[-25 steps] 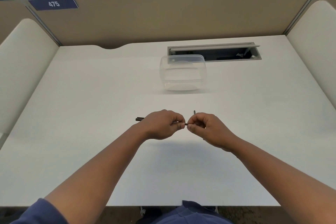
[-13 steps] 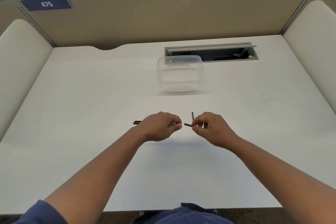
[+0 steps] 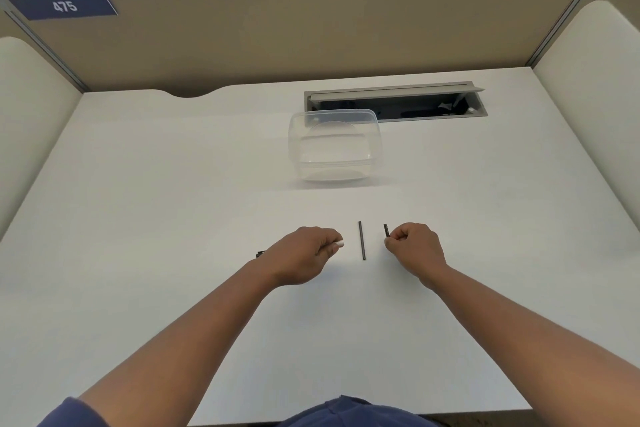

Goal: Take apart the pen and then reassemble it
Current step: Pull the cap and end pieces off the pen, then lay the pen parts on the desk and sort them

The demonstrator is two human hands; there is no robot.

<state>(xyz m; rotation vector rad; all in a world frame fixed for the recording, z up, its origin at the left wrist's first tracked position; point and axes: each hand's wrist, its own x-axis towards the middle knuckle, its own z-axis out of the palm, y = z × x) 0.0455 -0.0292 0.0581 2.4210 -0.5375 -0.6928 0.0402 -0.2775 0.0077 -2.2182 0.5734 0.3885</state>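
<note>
My left hand (image 3: 300, 256) is closed around the pen body (image 3: 260, 254); its dark end sticks out to the left and a pale tip (image 3: 339, 244) shows at my fingertips. My right hand (image 3: 414, 250) pinches a small dark pen piece (image 3: 386, 230) that points up out of my fingers. Between the two hands a thin dark rod (image 3: 362, 240), a separate pen part, lies alone on the white desk (image 3: 156, 218), pointing away from me. The hands are apart, neither touching the rod.
A clear plastic container (image 3: 334, 146) stands on the desk beyond the hands. Behind it is an open cable slot (image 3: 394, 102). Tan partition walls and cream side panels (image 3: 588, 107) enclose the desk.
The hands, joined at the pen a second ago, have moved apart. The small dark piece came away in my right hand, which shifted right. The rod on the desk is now fully exposed.
</note>
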